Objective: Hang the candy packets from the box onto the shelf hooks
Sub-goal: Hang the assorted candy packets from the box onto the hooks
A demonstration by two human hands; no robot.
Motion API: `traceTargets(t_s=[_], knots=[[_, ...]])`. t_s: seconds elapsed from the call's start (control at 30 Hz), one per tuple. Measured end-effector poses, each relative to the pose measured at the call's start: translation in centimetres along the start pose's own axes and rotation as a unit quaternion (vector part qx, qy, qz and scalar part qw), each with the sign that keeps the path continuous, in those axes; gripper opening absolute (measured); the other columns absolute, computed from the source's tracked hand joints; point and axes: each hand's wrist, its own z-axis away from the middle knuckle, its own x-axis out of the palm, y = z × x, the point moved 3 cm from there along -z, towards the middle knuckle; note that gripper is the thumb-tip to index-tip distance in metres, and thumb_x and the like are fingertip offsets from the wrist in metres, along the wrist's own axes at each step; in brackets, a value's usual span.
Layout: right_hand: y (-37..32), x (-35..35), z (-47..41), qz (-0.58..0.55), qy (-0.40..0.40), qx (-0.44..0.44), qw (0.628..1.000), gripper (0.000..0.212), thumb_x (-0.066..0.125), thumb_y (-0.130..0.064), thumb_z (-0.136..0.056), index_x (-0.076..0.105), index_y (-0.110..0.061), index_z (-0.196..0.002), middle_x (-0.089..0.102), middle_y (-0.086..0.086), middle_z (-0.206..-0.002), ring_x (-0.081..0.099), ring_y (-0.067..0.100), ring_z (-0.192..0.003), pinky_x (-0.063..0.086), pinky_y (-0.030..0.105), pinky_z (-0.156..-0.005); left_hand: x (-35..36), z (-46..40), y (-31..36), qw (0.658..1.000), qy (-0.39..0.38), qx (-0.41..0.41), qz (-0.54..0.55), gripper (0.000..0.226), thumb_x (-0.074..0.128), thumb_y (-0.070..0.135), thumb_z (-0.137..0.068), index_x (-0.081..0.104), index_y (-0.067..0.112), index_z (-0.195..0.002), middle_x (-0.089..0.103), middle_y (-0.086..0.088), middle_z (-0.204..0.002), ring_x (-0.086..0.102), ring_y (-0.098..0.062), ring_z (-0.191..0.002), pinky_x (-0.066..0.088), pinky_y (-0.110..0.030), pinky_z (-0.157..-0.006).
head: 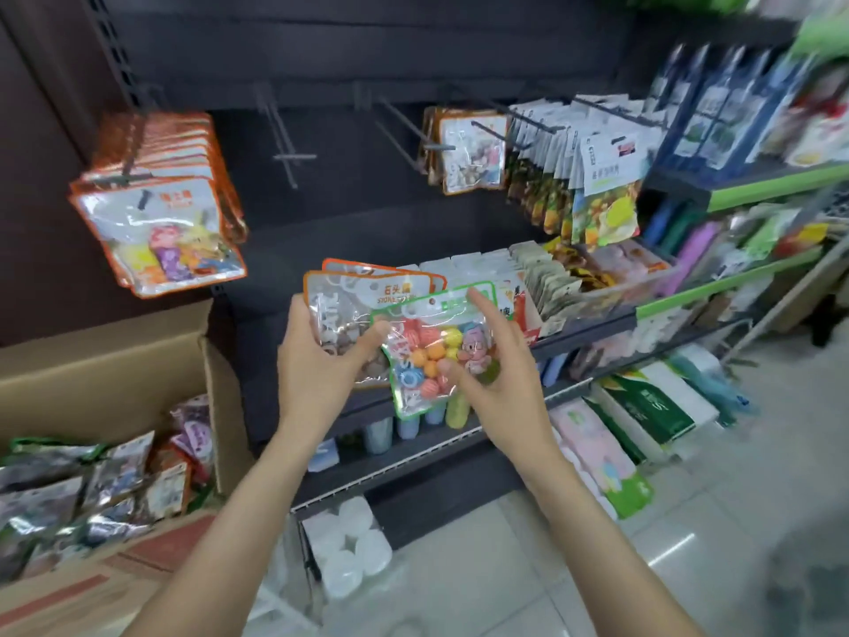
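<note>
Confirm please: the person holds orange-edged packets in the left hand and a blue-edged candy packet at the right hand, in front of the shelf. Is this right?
Not quite. The head view shows the candy packet at the right hand is green-edged, not blue-edged. The rest is right: the left hand holds the orange-edged packets in front of the shelf.

green-edged candy packet [434, 349]: tilted, over orange-edged packets [349, 305] | box [110, 360]: open, packets inside

a shop: dark shelving [413, 75] with peg hooks [287, 149], hanging snack packets [597, 186], stocked shelves [680, 301].
</note>
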Motion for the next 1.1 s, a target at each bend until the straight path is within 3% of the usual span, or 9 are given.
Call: traceTargets(t_s=[0.07,0.23,0.3,0.43,0.53,0.63,0.73,0.97,1.1], knots=[[0.5,-0.9,-2.7,-0.001,0.015,-0.025,1.000,0.070,0.071,-0.014,-0.086,0.037,-0.026,-0.146,0.047,-0.003,-0.120,0.040,-0.020,-0.103,0.028,-0.002,-0.087,1.8,-1.7,0.4,1.000,-0.001,-0.001,0.004,0.038,0.084,0.034,-0.070,0.051,0.031,-0.090,0.069,0.020,-0.086,0.066,-0.001,-0.083,0.055,-0.036,-0.080],[1.6,-1.4,-10.3,0.020,0.021,-0.053,0.998,0.071,0.066,-0.017,-0.090,0.029,-0.026,-0.150,0.044,0.003,-0.114,0.043,0.006,-0.091,0.031,-0.002,-0.079,5.0,-5.8,-0.1,1.000,-0.009,-0.005,-0.011,0.045,0.084,0.044,-0.061,0.052,0.032,-0.090,0.068,0.022,-0.087,0.067,0.000,-0.081,0.057,-0.042,-0.079],[2.2,-1.0,-12.9,0.028,0.010,-0.061,0.998,0.072,0.066,-0.019,-0.091,0.026,-0.027,-0.150,0.044,0.007,-0.106,0.041,0.006,-0.080,0.033,0.001,-0.077,5.7,-7.2,-0.6,1.000,-0.004,-0.013,-0.022,0.045,0.084,0.045,-0.062,0.053,0.031,-0.092,0.068,0.023,-0.087,0.067,0.000,-0.080,0.057,-0.043,-0.077],[3.5,0.5,-16.4,0.014,-0.018,-0.079,0.997,0.073,0.066,-0.020,-0.091,0.026,-0.027,-0.151,0.039,0.002,-0.097,0.041,-0.001,-0.076,0.033,0.003,-0.076,5.8,-9.5,-1.6,0.999,0.025,-0.039,-0.018,0.048,0.081,0.056,-0.057,0.054,0.036,-0.091,0.071,0.016,-0.090,0.071,-0.012,-0.083,0.058,-0.050,-0.073],[4.0,1.4,-17.8,-0.013,-0.032,-0.081,0.996,0.073,0.067,-0.020,-0.090,0.026,-0.024,-0.151,0.040,0.000,-0.098,0.040,-0.009,-0.078,0.033,0.002,-0.077,5.7,-10.3,-1.7,0.996,0.058,-0.040,-0.052,0.041,0.081,0.051,-0.064,0.053,0.034,-0.090,0.069,0.017,-0.084,0.068,-0.004,-0.079,0.058,-0.043,-0.073],[4.5,1.7,-18.6,-0.035,-0.040,-0.081,0.995,0.073,0.067,-0.020,-0.090,0.026,-0.024,-0.151,0.043,0.007,-0.105,0.040,-0.014,-0.082,0.034,0.001,-0.078,6.0,-10.5,-1.2,0.992,0.081,-0.028,-0.092,0.035,0.080,0.043,-0.071,0.051,0.032,-0.088,0.067,0.017,-0.082,0.063,0.007,-0.074,0.051,-0.022,-0.069],[5.0,1.6,-18.9,-0.047,-0.051,-0.076,0.995,0.073,0.065,-0.023,-0.091,0.023,-0.027,-0.151,0.043,0.006,-0.106,0.041,-0.016,-0.084,0.032,0.000,-0.079,6.4,-10.4,-0.8,0.987,0.093,-0.026,-0.125,0.034,0.077,0.045,-0.074,0.052,0.030,-0.091,0.066,0.018,-0.081,0.062,0.009,-0.074,0.046,-0.013,-0.063],[5.4,1.4,-18.8,-0.036,-0.039,-0.086,0.995,0.074,0.067,-0.025,-0.090,0.025,-0.026,-0.150,0.041,0.002,-0.102,0.041,-0.015,-0.089,0.029,-0.002,-0.082,6.6,-10.1,-0.7,0.980,0.115,-0.030,-0.158,0.034,0.076,0.044,-0.076,0.054,0.024,-0.090,0.065,0.015,-0.079,0.062,0.002,-0.073,0.050,-0.025,-0.069],[5.4,1.2,-18.6,-0.034,-0.030,-0.081,0.996,0.074,0.068,-0.026,-0.089,0.026,-0.026,-0.150,0.043,0.004,-0.102,0.042,-0.009,-0.091,0.030,-0.002,-0.083,6.6,-9.9,-0.5,0.979,0.116,-0.018,-0.167,0.031,0.076,0.044,-0.077,0.053,0.027,-0.088,0.064,0.017,-0.077,0.061,0.005,-0.072,0.050,-0.024,-0.067]])
